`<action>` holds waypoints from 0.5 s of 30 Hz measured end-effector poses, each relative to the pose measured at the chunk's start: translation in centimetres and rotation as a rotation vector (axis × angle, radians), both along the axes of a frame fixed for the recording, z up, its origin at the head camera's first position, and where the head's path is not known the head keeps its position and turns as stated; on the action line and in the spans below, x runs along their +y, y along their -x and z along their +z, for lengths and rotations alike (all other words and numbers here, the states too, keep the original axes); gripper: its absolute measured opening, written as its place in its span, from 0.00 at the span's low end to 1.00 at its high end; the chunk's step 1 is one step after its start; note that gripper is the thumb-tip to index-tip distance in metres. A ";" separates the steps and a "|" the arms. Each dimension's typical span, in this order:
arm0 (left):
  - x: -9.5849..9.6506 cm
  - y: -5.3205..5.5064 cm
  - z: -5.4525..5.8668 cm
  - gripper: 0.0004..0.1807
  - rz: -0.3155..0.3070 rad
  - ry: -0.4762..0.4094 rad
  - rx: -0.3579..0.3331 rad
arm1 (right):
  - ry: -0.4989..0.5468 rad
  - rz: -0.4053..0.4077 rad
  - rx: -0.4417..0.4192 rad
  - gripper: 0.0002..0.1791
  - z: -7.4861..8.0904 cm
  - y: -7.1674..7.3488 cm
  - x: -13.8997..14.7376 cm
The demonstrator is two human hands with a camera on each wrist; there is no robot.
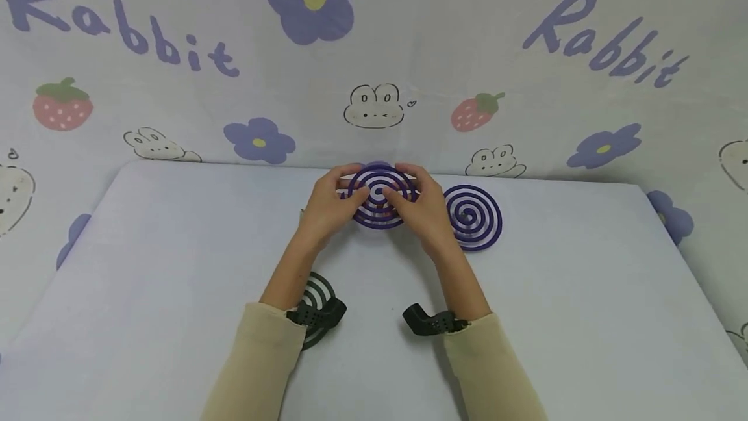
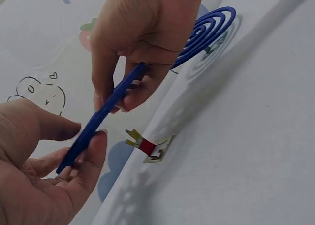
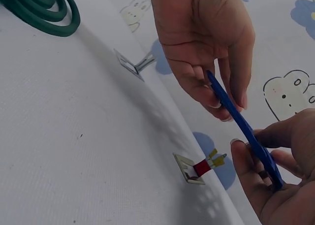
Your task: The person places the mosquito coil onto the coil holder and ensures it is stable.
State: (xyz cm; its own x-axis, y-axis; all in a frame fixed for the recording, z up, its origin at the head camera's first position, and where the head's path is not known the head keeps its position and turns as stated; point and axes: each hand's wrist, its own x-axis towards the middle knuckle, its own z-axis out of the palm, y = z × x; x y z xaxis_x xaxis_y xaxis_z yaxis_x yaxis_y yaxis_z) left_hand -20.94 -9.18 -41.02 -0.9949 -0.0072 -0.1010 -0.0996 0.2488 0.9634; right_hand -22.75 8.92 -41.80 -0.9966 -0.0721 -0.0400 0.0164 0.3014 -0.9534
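Note:
A blue spiral mosquito coil (image 1: 381, 226) is held up near the back edge of the table. My left hand (image 1: 330, 205) pinches its left side, thumb in front and fingers behind. On the opposite side my right hand (image 1: 426, 210) pinches it the same way. Both wrist views show this coil edge-on, tilted, above a small metal coil stand (image 3: 186, 171) with red and yellow prongs. The stand sits apart from the coil, at the table edge.
Right of my hands, a second blue coil (image 2: 229, 16) is raised on a stand (image 2: 209, 50). A green coil (image 3: 64, 29) lies partly hidden beneath my left wrist. Another, silvery stand (image 3: 129, 65) is on the left. A printed cloth (image 1: 432, 51) hangs behind the white table (image 1: 584, 278).

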 end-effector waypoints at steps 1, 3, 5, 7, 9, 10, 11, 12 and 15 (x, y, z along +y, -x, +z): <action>0.1 0.0 -0.1 0.29 0.011 -0.005 0.005 | 0.000 -0.002 -0.003 0.31 -0.1 0.0 -0.1; 0.2 -0.1 -0.4 0.30 0.032 -0.009 0.011 | 0.003 -0.009 -0.014 0.32 -0.3 0.0 -0.2; 0.3 -0.1 -0.7 0.31 0.047 -0.016 0.010 | 0.012 -0.019 -0.021 0.32 -0.4 0.0 -0.2; 0.5 -0.2 -0.8 0.32 0.059 -0.018 0.001 | 0.015 -0.026 -0.018 0.32 -0.5 0.0 -0.2; 0.7 -0.1 -0.8 0.32 0.063 -0.017 -0.009 | 0.020 -0.027 -0.010 0.31 -0.6 0.0 -0.2; 0.7 -0.1 -0.9 0.31 0.064 -0.014 -0.013 | 0.022 -0.026 -0.005 0.31 -0.6 0.1 -0.1; 0.8 0.0 -1.0 0.31 0.065 -0.014 -0.015 | 0.020 -0.024 0.001 0.31 -0.6 0.1 -0.1; 0.9 0.0 -1.0 0.30 0.065 -0.013 -0.017 | 0.018 -0.022 0.005 0.31 -0.6 0.1 -0.1; 1.0 0.2 -1.3 0.30 0.062 -0.032 -0.020 | 0.001 -0.025 0.012 0.31 -0.7 0.1 0.0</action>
State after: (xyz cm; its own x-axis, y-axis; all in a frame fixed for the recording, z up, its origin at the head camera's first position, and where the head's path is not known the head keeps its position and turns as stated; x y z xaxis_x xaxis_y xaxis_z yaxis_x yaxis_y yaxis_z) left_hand -21.10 -8.15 -42.30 -0.9904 -0.0649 -0.1224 -0.1335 0.2105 0.9684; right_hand -22.89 8.88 -42.49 -0.9985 -0.0471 -0.0282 0.0128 0.2999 -0.9539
